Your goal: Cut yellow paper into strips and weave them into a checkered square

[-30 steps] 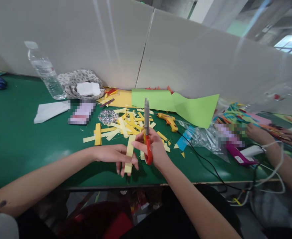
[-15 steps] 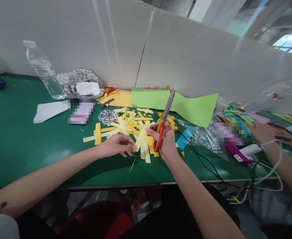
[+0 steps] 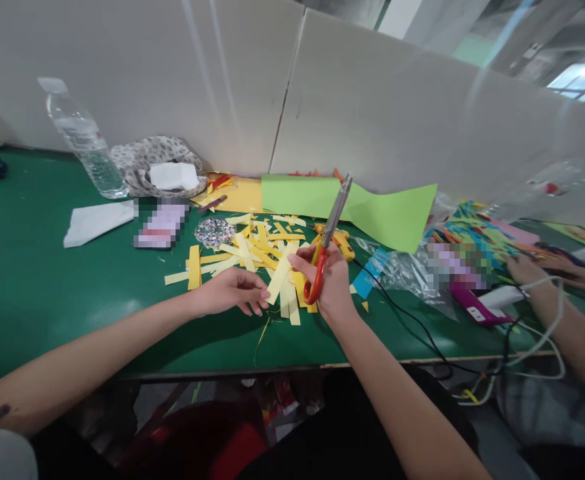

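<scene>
My right hand point(image 3: 333, 283) is closed on scissors point(image 3: 315, 277) with red-orange handles, their blades pointing up and away from me. Between my two hands runs a pale yellow paper strip point(image 3: 279, 273). Its near end sits at the pinched thumb and finger of my left hand point(image 3: 233, 291), its far end by my right thumb. Under and behind the hands lies a loose pile of yellow paper strips point(image 3: 260, 248). A yellow glue gun point(image 3: 344, 244) with a black cord rests just behind my right hand, partly hidden by it.
Green card point(image 3: 392, 213) leans along the grey partition point(image 3: 212, 80). A water bottle point(image 3: 85, 143), a patterned cloth bag point(image 3: 132, 163) and a blurred-out phone point(image 3: 165, 223) are at left. Another person's hands point(image 3: 532, 273) work at right among coloured strips, plastic film point(image 3: 412, 273) and cables point(image 3: 552, 333).
The view has shifted very slightly. Both hands keep their hold on the strip and scissors; the other person's hands at right have moved a little.
</scene>
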### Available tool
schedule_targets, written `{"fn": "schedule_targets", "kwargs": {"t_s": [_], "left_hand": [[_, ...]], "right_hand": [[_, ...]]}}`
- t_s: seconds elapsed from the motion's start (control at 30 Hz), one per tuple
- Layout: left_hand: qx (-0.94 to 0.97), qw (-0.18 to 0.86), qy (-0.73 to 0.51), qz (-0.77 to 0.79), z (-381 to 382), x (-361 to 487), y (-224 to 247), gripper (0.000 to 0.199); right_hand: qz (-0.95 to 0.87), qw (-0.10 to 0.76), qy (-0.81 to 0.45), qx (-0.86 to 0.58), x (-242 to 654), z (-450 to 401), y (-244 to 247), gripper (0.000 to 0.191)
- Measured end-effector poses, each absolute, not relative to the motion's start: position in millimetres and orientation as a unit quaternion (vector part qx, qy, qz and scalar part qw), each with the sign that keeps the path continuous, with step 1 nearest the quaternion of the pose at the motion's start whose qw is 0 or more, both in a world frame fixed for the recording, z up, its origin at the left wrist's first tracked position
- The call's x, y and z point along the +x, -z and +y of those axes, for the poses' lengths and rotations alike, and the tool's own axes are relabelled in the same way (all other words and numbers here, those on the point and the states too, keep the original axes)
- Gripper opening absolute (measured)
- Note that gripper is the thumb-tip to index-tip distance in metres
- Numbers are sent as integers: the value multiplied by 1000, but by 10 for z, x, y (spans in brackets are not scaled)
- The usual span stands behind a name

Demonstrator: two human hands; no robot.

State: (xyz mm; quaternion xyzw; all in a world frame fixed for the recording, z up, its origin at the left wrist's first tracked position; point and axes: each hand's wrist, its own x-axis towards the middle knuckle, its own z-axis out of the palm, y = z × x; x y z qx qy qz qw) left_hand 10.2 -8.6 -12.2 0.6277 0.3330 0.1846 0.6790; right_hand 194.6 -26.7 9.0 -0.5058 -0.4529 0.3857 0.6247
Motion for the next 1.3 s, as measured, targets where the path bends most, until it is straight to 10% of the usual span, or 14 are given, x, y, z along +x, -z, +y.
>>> {"fn": "schedule_targets", "kwargs": {"t_s": [0.43, 1.3], "left_hand": [[463, 654, -498, 332, -33, 75, 38, 17], [443, 649, -537, 308, -68, 106, 62, 12]], "right_hand": [[-651, 333, -185, -657, 1751, -452, 61, 59], [-673, 314, -114, -659, 1684, -495, 79, 60]]}}
